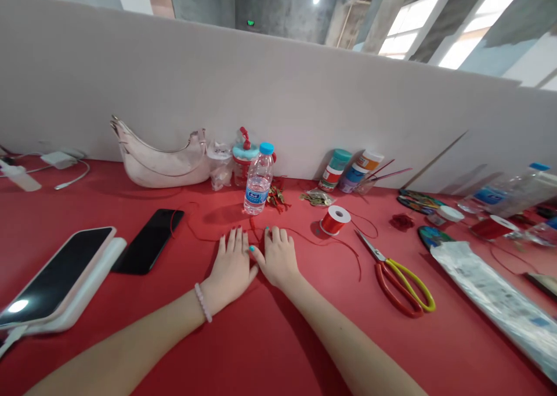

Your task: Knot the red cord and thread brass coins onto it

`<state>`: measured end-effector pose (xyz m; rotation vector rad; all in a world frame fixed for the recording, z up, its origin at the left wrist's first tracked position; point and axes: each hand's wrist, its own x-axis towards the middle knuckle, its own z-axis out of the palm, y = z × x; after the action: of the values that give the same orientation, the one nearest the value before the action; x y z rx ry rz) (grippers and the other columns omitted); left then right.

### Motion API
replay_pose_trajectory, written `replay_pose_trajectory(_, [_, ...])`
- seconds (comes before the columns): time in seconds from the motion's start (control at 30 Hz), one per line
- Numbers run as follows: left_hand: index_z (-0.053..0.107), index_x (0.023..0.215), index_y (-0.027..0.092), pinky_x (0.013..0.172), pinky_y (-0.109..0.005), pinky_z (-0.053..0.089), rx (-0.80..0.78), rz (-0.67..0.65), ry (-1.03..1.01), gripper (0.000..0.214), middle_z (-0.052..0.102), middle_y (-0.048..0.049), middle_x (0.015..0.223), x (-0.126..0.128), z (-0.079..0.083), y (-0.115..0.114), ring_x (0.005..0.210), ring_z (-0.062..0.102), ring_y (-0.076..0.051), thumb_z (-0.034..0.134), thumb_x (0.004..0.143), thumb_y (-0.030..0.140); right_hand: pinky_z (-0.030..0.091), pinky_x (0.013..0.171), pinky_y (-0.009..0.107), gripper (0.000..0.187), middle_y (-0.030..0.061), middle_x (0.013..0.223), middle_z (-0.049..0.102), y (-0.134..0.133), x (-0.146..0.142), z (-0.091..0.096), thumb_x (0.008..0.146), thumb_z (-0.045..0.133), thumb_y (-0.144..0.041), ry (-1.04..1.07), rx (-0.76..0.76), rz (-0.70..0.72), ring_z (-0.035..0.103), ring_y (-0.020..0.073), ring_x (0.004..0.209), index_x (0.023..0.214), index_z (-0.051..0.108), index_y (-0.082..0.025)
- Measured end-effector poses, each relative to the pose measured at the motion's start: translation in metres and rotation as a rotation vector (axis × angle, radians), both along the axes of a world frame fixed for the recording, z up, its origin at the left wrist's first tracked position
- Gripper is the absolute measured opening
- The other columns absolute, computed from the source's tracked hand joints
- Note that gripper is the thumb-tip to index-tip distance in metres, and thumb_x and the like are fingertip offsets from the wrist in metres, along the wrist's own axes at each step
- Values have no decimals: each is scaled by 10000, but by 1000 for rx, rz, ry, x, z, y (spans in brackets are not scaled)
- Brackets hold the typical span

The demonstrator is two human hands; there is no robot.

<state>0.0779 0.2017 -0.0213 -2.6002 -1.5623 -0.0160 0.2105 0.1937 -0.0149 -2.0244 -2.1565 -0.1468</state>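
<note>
Left hand [232,268]: flat on the table, palm down, fingers stretched forward and close together, gripping nothing; thumb tip touching the right thumb.
Right hand [277,259]: flat beside the left, palm down, fingers loosely spread, closed on nothing.
Bracelet [203,302]: pale beads around the left wrist.
Red cord [196,233]: thin strand on the table just ahead of both sets of fingertips, trailing away past the left hand and past the right hand. It may pass under the fingertips, but it is too fine against the red surface to be sure.
Spool [334,219]: red cord on a white core, ahead and to the right of the right hand, near it but apart.
Water bottle [258,179]: upright, blue cap, straight ahead of the gap between the hands.
Scissors [402,277]: red and yellow handles, lying shut to the right of the right hand, blades pointing towards the spool.
Black phone [148,240]: face up, to the left of the left hand.
Tablet [61,280]: dark screen in a white case, further left, beyond the phone.
Handbag [161,161]: pale, against the partition [304,94], ahead and left of the hands.
Paint jars [350,171]: small cluster at the partition, ahead and right.
Table [261,349]: red covering under both forearms.
</note>
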Motion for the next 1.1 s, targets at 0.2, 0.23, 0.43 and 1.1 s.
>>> replay_pose_trajectory(0.2, [393,1328,-32,1073,-532,171,-40,71,41,755,317,-259,1407,-2,4,3,1332,249,-363,377,807,513,380,825,407,634,179,1104,529,2,3,1,895,305,-533,27,-34,5,452,292,982,1258,487,-46])
replay_pose_trajectory(0.23, [390,1324,-48,1064,-560,161,-38,102,54,810,314,-278,1400,-4,5,5,1325,252,-383,385,785,557,382,829,407,621,178,1108,532,3,4,2,895,314,-525,28,-40,12,457,291,982,1255,494,-52])
replay_pose_trajectory(0.43, [333,1354,-46,1023,-610,199,-45,145,87,875,299,-279,1405,-7,9,11,1307,283,-399,377,762,597,374,877,435,581,187,1230,507,3,11,2,887,368,-483,50,-36,62,456,305,1052,1297,469,-83])
replay_pose_trajectory(1.1, [315,1382,24,1025,-644,140,-62,88,124,828,235,-214,1453,-21,11,27,1350,199,-365,294,808,619,121,1102,510,694,61,1489,222,6,16,-7,885,170,-604,176,-149,207,144,235,1385,1426,263,-179])
